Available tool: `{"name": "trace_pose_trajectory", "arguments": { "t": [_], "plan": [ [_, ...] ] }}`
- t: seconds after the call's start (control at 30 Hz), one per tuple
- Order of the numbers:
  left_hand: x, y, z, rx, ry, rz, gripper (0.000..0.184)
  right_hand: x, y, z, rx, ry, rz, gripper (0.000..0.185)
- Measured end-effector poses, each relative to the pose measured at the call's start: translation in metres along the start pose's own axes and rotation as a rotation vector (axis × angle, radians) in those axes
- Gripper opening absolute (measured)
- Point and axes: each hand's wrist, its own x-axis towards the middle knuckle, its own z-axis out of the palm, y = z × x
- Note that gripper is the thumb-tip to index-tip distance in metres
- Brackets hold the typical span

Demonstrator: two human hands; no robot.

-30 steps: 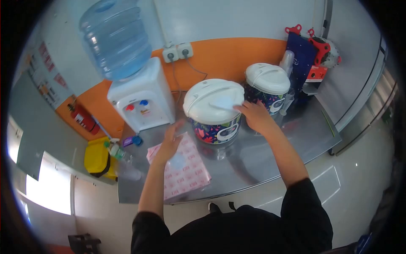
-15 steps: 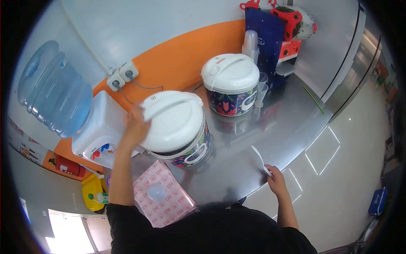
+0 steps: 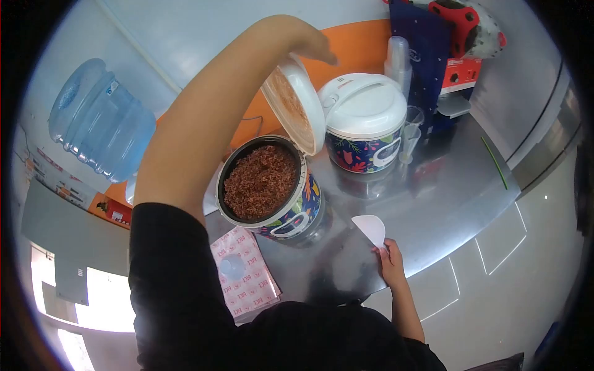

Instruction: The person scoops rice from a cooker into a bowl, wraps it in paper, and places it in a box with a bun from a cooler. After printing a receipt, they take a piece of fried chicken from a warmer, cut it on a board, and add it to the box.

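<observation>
My right hand (image 3: 391,261) grips a white rice paddle (image 3: 370,229) over the metal table's front edge. The left arm reaches up and across, and my left hand (image 3: 314,48) is beside the top of the raised white lid (image 3: 302,102), its fingers mostly hidden or blurred. Below the lid, the patterned rice cooker (image 3: 309,204) stands uncovered, with reddish-brown cooked rice (image 3: 261,182) in its dark pot. A small clear cup (image 3: 232,267) rests on pink-and-white printed paper sheets (image 3: 250,290) in front of the cooker.
A second rice cooker (image 3: 364,111), lid closed, stands behind to the right. Beside it are stacked plastic cups (image 3: 398,65) and a red device (image 3: 461,75). A blue water bottle (image 3: 105,123) is at the left. A green stick (image 3: 494,162) lies on the table's right.
The near cooker's lid has swung up, exposing the rice. My left hand has moved up and right with it. The paddle in my right hand has turned, showing its broad face.
</observation>
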Motion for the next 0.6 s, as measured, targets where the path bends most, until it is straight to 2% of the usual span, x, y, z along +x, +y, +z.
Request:
{"name": "trace_pose_trajectory", "arguments": {
  "t": [0.07,0.1,0.17,0.23,0.3,0.37,0.43,0.47,0.5,0.53,0.6],
  "plan": [
    [-0.018,-0.007,0.016,-0.122,0.268,0.224,0.055,-0.004,-0.002,-0.003,0.255,-0.052,0.216,0.023],
    [-0.037,-0.014,0.024,-0.188,0.436,0.34,0.049,-0.002,-0.002,-0.004,0.262,-0.075,0.219,0.023],
    [-0.113,-0.017,0.025,-0.282,0.555,0.581,0.036,0.002,-0.003,-0.004,0.377,-0.085,0.296,0.025],
    [-0.193,-0.035,0.053,-0.26,0.476,0.619,0.033,0.014,-0.014,0.0,0.396,-0.108,0.276,0.028],
    [-0.256,-0.051,0.102,-0.551,0.41,0.575,0.028,0.032,-0.039,0.003,0.328,-0.109,0.191,0.028],
    [-0.308,-0.062,0.189,-0.832,0.317,-0.006,0.046,0.053,-0.084,0.006,0.261,-0.096,0.22,0.029],
    [-0.357,-0.078,0.293,-0.814,0.156,-0.515,0.075,0.075,-0.123,0.008,-0.13,-0.113,0.033,0.032],
    [-0.381,-0.079,0.34,-0.835,0.155,-0.526,0.075,0.088,-0.142,0.01,-0.216,-0.114,-0.134,0.033],
    [-0.404,-0.077,0.383,-0.821,0.083,-0.547,0.088,0.103,-0.163,0.015,-0.298,-0.117,-0.305,0.034],
    [-0.423,-0.077,0.408,-0.807,0.003,-0.565,0.1,0.115,-0.191,0.02,-0.403,-0.157,-0.331,0.033],
    [-0.434,-0.068,0.425,-0.805,-0.043,-0.494,0.104,0.133,-0.238,0.037,-0.523,-0.202,-0.345,0.031]
  ]
}}
